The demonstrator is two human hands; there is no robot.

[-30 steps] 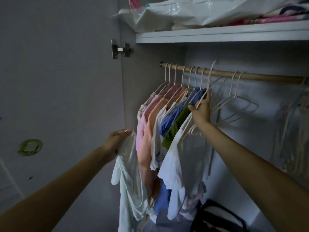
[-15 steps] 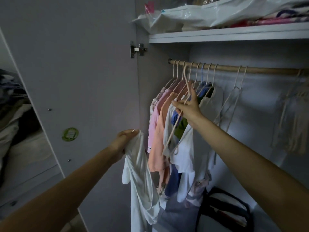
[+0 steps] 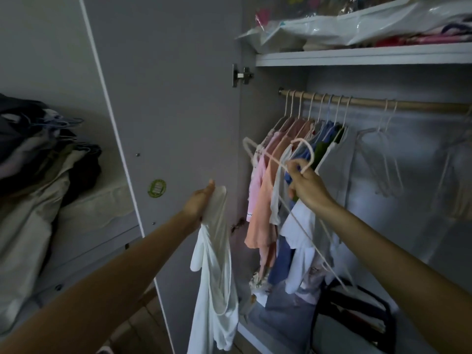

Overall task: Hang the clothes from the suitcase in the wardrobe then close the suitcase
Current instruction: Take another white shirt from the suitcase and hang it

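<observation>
My left hand (image 3: pixel 200 200) grips a white garment (image 3: pixel 213 272) by its top; the cloth hangs limp in front of the open wardrobe door (image 3: pixel 166 123). My right hand (image 3: pixel 305 183) holds an empty pale hanger (image 3: pixel 278 159) at the base of its hook, tilted, clear of the wooden rail (image 3: pixel 408 106). Several garments (image 3: pixel 268 187) in pink, peach, blue, green and white hang bunched at the rail's left end. The suitcase is out of view.
Two empty hangers (image 3: pixel 383 154) hang further right on the rail. A shelf (image 3: pixel 357 56) above holds plastic-wrapped bundles. A dark bag (image 3: pixel 357 310) sits on the wardrobe floor. A heap of clothes (image 3: pixel 38 162) lies at the left.
My right hand took a hanger off the rail and brought it down and left, towards the white garment. My view swung left; the left hand kept its grip.
</observation>
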